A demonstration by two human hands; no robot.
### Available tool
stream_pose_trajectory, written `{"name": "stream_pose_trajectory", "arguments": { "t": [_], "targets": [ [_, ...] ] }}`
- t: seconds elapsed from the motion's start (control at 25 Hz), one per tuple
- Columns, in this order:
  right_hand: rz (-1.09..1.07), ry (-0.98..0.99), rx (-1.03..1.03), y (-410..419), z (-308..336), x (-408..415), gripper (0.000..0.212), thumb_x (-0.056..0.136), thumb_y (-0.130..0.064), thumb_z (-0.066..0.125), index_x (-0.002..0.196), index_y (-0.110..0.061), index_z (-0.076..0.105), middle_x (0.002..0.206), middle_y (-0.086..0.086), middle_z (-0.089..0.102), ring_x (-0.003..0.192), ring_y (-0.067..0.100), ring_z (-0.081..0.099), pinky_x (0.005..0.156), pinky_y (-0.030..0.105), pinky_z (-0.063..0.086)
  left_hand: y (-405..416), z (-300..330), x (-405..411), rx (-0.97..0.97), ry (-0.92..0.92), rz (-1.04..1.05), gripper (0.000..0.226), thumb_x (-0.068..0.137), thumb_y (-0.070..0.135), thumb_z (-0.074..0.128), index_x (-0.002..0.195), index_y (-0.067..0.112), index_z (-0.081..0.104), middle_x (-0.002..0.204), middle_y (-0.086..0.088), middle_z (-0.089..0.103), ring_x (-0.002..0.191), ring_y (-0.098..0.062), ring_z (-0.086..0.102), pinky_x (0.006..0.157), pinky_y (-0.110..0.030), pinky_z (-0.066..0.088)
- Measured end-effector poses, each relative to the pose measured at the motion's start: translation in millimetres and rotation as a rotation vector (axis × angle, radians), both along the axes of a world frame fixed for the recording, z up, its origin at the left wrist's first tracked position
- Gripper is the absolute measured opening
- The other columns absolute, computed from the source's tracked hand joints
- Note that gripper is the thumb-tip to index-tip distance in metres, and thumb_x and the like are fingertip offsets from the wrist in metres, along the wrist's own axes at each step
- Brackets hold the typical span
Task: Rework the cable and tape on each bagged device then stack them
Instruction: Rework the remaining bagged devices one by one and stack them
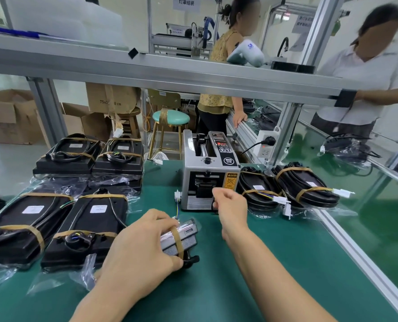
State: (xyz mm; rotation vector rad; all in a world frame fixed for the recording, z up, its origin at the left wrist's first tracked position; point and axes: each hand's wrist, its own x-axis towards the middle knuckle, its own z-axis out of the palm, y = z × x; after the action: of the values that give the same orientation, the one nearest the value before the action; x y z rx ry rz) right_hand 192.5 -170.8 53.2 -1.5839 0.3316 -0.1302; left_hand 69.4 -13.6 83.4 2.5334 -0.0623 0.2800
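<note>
- Bagged device [181, 238] on the green mat [274, 263] — our left hand [144, 249] grips it.
- Our right hand [230, 205], fingers curled, reaches the tape dispenser [207, 173] — we should pull tape straight.

Before you lies a green tabletop [274, 263] edged on the right by an aluminium rail [346, 242]. At its far middle stands a grey tape dispenser [208, 173]. To your left, four black bagged devices [86, 219] bound with brown tape lie in two rows, the rear pair stacked on others. Right of the dispenser rest two more bagged devices [304, 184], side by side. A loose white connector [177, 195] sits just left of the dispenser's base.
</note>
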Motion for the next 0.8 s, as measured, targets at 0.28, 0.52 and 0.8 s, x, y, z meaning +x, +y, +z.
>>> {"name": "stream_pose_trajectory", "arguments": {
  "t": [0.28, 0.52, 0.8],
  "targets": [
    [-0.166, 0.004, -0.024, 18.0, 8.3, 22.2, 0.021, 0.085, -0.024, 0.070, 0.066, -0.028, 0.062, 0.073, -0.006, 0.062, 0.080, 0.021, 0.058, 0.076, 0.032, 0.044, -11.0, 2.2, -6.2, 0.052, 0.018, 0.157, 0.048, 0.064, 0.047, 0.072, 0.105, 0.041, 0.048, 0.096, 0.018, 0.063, 0.093, -0.009, 0.056, 0.070, -0.020, 0.039],
    [-0.289, 0.094, 0.038, 28.7, 13.8, 36.9, 0.024, 0.078, -0.016, 0.076, 0.061, -0.022, 0.059, 0.079, 0.004, 0.064, 0.079, 0.026, 0.061, 0.074, 0.032, 0.050, -10.5, 0.6, -6.1, 0.027, 0.034, 0.173, 0.044, 0.065, 0.046, 0.071, 0.100, 0.039, 0.045, 0.097, 0.016, 0.063, 0.093, -0.010, 0.056, 0.072, -0.022, 0.040],
    [0.136, 0.061, 0.198, 21.6, 33.7, -20.1, 0.019, 0.085, -0.023, 0.066, 0.066, -0.020, 0.064, 0.062, -0.005, 0.056, 0.064, 0.012, 0.046, 0.062, 0.022, 0.035, -7.2, 2.8, -4.9, 0.013, -0.059, 0.251, 0.053, 0.072, 0.049, 0.070, 0.115, 0.044, 0.041, 0.095, 0.018, 0.058, 0.082, -0.010, 0.045, 0.066, -0.023, 0.030]
  ]
}}
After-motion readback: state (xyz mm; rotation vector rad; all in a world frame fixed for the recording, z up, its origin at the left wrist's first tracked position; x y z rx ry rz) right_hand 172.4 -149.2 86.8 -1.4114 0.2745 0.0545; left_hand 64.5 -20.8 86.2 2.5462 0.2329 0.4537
